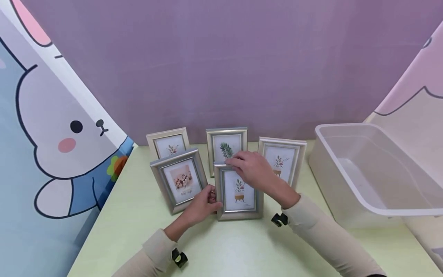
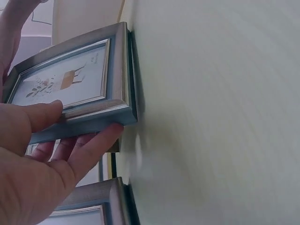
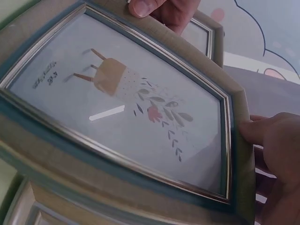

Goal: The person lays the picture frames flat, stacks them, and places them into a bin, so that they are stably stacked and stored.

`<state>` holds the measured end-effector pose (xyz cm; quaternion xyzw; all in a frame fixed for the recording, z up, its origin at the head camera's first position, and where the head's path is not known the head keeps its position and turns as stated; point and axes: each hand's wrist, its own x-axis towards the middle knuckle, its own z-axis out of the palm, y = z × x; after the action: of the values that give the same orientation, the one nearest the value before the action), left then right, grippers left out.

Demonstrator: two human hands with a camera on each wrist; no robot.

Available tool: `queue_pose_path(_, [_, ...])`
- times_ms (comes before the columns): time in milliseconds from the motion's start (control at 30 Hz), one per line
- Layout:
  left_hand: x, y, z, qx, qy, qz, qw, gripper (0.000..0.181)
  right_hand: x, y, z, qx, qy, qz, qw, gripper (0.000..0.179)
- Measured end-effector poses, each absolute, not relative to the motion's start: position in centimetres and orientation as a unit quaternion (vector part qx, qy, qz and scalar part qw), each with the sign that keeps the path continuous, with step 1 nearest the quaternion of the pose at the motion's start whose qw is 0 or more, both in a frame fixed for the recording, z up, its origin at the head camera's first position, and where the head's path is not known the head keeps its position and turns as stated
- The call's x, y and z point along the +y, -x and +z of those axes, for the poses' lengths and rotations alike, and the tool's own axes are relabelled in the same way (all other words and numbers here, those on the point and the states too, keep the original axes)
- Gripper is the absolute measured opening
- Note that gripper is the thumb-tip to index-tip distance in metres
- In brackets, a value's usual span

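A silver-gold picture frame (image 1: 239, 213) with a potted-plant print stands upright at the front centre of the table. My left hand (image 1: 202, 206) holds its left edge, the thumb on the front face and the other fingers along the side and behind, as the left wrist view shows on the frame (image 2: 117, 70). At its top edge my right hand (image 1: 254, 171) grips the rim, the thumb in front and fingers behind in the right wrist view of the frame (image 3: 241, 103). Just left of it leans a frame (image 1: 162, 184) with a flower photo.
Behind stand a frame (image 1: 183, 132) at left, a leaf-print frame (image 1: 226, 132) in the middle and another plant-print frame (image 1: 297, 157) at right. A translucent plastic bin (image 1: 325, 188) sits on the right of the pale green table (image 1: 225, 250). A purple backdrop (image 1: 221, 69) rises behind.
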<state>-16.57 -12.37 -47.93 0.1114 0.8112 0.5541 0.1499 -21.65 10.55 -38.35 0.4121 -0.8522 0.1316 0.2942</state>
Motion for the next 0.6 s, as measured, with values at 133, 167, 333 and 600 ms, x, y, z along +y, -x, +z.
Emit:
queue_pose_path(133, [-12.4, 16.4, -47.2, 0.820, -0.125, 0.544, 0.128, 0.033, 11.5, 21.4, -37.7, -0.857, -0.411, 0.162, 0.264, 0.023])
queue_pose_path(167, [-12.4, 16.3, -47.0, 0.822, -0.128, 0.542, 0.123, 0.033, 11.8, 21.3, -37.5, -0.862, -0.406, 0.168, 0.252, 0.024])
queue_pose_path(333, [-12.5, 16.1, -45.5, 0.842, -0.147, 0.512, 0.085, 0.033, 13.2, 20.5, -36.2, -0.894, -0.368, 0.186, 0.177, 0.032])
queue_pose_path(600, [-12.4, 15.4, -43.4, 0.881, -0.191, 0.432, 0.019, 0.038, 14.7, 19.0, -34.6, -0.911, -0.352, 0.192, 0.092, 0.054])
